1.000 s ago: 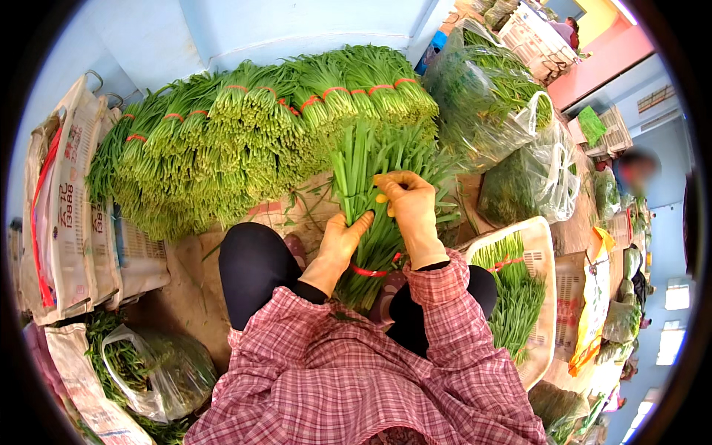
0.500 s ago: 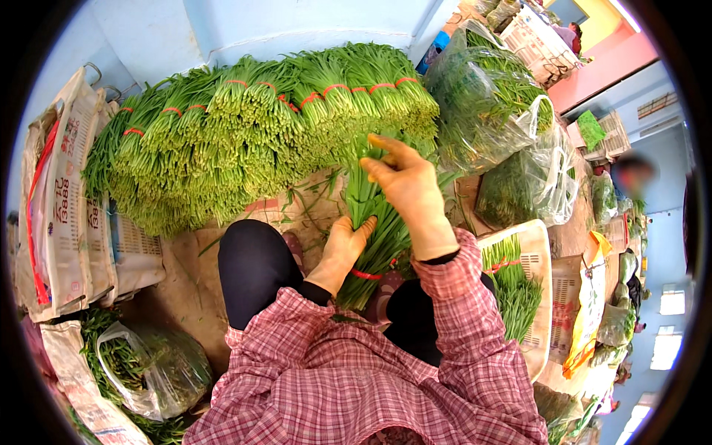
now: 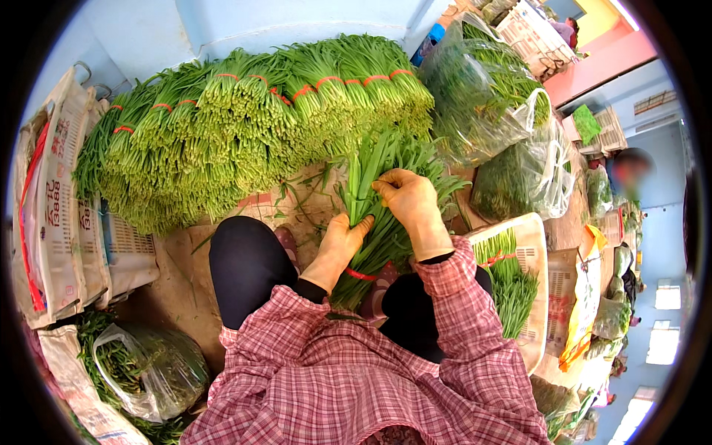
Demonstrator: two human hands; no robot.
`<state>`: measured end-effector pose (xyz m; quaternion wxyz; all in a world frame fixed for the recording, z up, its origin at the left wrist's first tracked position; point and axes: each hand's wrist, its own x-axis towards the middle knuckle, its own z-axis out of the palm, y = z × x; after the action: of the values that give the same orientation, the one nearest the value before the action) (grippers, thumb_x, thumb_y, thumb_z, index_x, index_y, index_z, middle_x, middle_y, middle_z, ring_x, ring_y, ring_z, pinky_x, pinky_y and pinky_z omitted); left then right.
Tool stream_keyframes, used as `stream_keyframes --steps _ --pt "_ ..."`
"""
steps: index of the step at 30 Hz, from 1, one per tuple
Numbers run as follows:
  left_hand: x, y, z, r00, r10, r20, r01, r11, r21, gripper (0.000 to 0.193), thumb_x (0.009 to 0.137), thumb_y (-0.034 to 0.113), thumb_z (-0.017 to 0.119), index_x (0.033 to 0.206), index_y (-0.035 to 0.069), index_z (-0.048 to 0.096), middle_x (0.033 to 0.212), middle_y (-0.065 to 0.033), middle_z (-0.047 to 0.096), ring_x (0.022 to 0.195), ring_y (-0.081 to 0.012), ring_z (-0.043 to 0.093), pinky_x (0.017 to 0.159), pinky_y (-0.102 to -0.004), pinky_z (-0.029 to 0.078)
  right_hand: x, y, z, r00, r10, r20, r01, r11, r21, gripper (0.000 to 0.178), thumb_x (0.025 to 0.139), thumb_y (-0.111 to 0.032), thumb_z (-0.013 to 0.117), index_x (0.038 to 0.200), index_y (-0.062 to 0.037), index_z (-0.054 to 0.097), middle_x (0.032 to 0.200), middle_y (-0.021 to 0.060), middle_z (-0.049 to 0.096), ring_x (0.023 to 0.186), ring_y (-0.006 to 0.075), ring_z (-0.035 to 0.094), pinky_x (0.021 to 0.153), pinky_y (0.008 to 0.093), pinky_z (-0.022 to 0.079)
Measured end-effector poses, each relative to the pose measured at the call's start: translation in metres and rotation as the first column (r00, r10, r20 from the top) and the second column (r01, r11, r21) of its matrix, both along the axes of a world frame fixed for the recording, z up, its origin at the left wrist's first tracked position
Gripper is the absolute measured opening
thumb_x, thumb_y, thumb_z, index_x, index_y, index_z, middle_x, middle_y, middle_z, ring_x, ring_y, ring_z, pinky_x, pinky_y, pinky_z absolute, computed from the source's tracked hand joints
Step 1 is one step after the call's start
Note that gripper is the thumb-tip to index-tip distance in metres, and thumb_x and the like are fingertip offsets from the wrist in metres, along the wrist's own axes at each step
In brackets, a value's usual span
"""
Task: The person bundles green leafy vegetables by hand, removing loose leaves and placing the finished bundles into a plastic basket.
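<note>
A long bundle of leafy greens [image 3: 378,248] leans between my knees, with a red band round its lower part. My left hand [image 3: 343,243] is wrapped round its left side at mid-length, the thumb lying across the stalks. My right hand [image 3: 410,208] is bent over the upper leaves, its fingers and thumb pinched together on them. What exactly lies between those fingertips is partly hidden. Ahead, a broad heap of tied green bundles [image 3: 245,141] lies against the wall, their cut stem ends turned towards me and red bands round them.
Clear plastic bags of greens [image 3: 519,174] stand at the right. Beside my right knee is a pale plastic crate [image 3: 535,297] holding a banded bundle [image 3: 508,285]. Stacked crates [image 3: 74,200] and an open bag of greens [image 3: 152,371] are at the left. Loose leaves litter the floor.
My right hand has come down from above the bundle's top onto its leaves. My left hand keeps its hold on the bundle. The view has shifted slightly.
</note>
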<state>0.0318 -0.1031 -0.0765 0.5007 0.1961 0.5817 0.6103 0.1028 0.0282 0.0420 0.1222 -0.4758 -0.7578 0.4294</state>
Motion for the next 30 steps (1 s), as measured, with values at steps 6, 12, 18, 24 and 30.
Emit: stream_keyframes --steps 6,12,18,24,30 --pt "-0.002 -0.005 0.000 0.999 -0.019 -0.029 0.018 0.999 -0.040 0.023 0.096 0.012 0.064 0.115 0.000 0.065 0.098 -0.0008 0.069 0.085 -0.0113 0.059 0.074 -0.0305 0.049 0.006 0.006 0.033 0.862 -0.183 -0.473 0.088 0.972 -0.217 0.021 0.094 -0.025 0.068 0.100 -0.0059 0.072 0.072 0.0036 0.068 0.050 0.0080 0.052 0.047 0.0224 0.041" --pt "0.009 0.007 -0.023 0.864 0.108 0.491 -0.202 0.969 0.141 0.023 0.095 0.007 0.062 0.117 0.000 0.065 0.104 -0.0015 0.069 0.089 -0.0117 0.059 0.078 -0.0296 0.049 -0.002 -0.027 -0.021 0.930 0.340 0.139 -0.358 0.756 0.547 0.019 0.086 -0.021 0.075 0.102 -0.0103 0.073 0.084 0.0055 0.072 0.072 0.0145 0.067 0.062 0.0268 0.053" --pt "0.004 -0.007 0.007 0.998 -0.052 -0.024 0.051 0.998 -0.025 0.023 0.095 0.006 0.062 0.118 0.001 0.064 0.105 -0.0001 0.068 0.090 -0.0100 0.057 0.080 -0.0293 0.049 -0.021 -0.006 0.053 0.939 -0.095 -0.330 0.084 0.995 -0.047 0.024 0.090 -0.019 0.071 0.108 -0.0040 0.072 0.067 0.0008 0.064 0.052 0.0065 0.051 0.048 0.0215 0.041" --pt "0.000 -0.004 0.027 0.991 -0.097 -0.096 0.093 0.995 -0.048 0.023 0.096 0.012 0.064 0.115 0.000 0.065 0.099 -0.0030 0.070 0.085 -0.0114 0.058 0.078 -0.0314 0.049 -0.034 0.003 0.027 0.996 0.016 -0.087 -0.020 0.999 -0.040 0.022 0.086 -0.018 0.073 0.101 -0.0019 0.071 0.067 0.0035 0.064 0.053 0.0091 0.054 0.050 0.0239 0.042" --pt "-0.009 0.003 0.010 1.000 0.012 -0.002 -0.012 1.000 0.001 0.023 0.095 0.017 0.067 0.111 -0.001 0.066 0.092 -0.0024 0.068 0.079 -0.0120 0.055 0.073 -0.0315 0.048 -0.020 -0.002 0.020 0.854 -0.262 -0.449 0.160 0.954 -0.253 0.018 0.094 -0.018 0.065 0.096 -0.0008 0.070 0.067 0.0048 0.064 0.046 0.0083 0.049 0.044 0.0233 0.041"
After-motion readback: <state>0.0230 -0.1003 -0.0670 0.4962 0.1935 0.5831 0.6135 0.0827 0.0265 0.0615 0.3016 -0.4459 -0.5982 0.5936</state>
